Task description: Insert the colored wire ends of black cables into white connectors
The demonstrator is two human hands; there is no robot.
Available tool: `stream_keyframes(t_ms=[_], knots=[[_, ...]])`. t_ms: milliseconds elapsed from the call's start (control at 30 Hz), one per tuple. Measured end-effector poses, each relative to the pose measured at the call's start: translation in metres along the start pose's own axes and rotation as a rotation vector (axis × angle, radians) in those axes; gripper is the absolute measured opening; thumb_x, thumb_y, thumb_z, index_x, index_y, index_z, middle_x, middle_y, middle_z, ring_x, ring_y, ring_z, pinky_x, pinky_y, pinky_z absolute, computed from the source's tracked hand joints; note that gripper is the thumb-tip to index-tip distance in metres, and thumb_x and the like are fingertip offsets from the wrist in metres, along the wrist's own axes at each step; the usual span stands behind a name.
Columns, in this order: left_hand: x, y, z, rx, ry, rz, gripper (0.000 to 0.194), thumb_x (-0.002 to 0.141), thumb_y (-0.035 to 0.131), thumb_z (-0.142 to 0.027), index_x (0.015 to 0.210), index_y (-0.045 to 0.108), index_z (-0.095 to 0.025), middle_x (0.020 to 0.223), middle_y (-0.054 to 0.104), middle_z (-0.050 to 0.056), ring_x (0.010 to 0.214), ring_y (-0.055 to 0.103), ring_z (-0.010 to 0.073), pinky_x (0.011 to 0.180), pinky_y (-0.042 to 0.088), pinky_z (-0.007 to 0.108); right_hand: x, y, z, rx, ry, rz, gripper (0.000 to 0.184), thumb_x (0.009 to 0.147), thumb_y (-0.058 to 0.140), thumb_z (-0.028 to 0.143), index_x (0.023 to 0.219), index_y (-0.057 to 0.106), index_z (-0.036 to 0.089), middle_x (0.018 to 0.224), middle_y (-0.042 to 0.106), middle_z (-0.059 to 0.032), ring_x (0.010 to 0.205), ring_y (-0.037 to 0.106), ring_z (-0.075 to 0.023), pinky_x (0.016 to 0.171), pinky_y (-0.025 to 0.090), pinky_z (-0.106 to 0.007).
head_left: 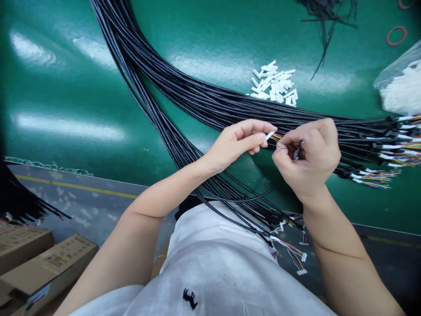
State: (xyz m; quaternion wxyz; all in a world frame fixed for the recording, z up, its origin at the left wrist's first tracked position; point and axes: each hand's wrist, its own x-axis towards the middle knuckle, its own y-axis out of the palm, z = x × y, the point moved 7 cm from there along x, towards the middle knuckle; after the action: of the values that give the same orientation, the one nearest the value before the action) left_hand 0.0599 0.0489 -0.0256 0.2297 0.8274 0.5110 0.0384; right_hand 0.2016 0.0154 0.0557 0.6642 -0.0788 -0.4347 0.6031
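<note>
Between the thumb and fingers of my left hand (245, 139) is a small white connector housing (269, 135). Thin coloured wires (278, 137), yellow and red among them, run from it toward my right hand (309, 153). My right hand is closed, its thumb and forefinger pinched on a thin dark wire (282, 146); the rest of what lies in its palm is hard to make out. Both hands are above a thick bundle of black cables (210, 101) on the green table. A second, thinner bundle (171, 149) passes under my left forearm.
Loose white connector housings (275, 82) lie in a pile beyond the cables. Stripped wire ends (378, 177) fan out at the right, near a clear bag of white parts (403, 87). Finished-looking connectors (301, 272) hang below the table edge. Cardboard boxes (49, 267) stand lower left.
</note>
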Motion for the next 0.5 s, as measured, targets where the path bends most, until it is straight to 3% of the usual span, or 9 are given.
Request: stream_keyframes(t_ms=[300,500], knots=[[-0.0015,0.0023,-0.003,0.057,0.029,0.021,0.034,0.088,0.08,-0.049,0.109,0.076,-0.023,0.105,0.078,0.003,0.084,0.072,0.0098,0.066,0.056,0.021,-0.0008,0.0009,-0.004,-0.039,0.043,0.02,0.017,0.087,0.063,0.013,0.081,0.062,0.029,0.082,0.062,-0.0058,0.07,0.056,-0.0205,0.056,0.047,-0.037],[-0.0018,0.0049,-0.0029,0.026,-0.004,0.037,0.034,0.086,0.083,-0.048,0.105,0.075,-0.02,0.093,0.078,0.002,0.081,0.072,0.0096,0.067,0.057,0.022,-0.0028,0.0047,-0.0073,-0.028,0.071,0.062,0.016,0.088,0.066,0.015,0.082,0.065,0.029,0.083,0.064,-0.0057,0.07,0.057,-0.0214,0.058,0.048,-0.038]])
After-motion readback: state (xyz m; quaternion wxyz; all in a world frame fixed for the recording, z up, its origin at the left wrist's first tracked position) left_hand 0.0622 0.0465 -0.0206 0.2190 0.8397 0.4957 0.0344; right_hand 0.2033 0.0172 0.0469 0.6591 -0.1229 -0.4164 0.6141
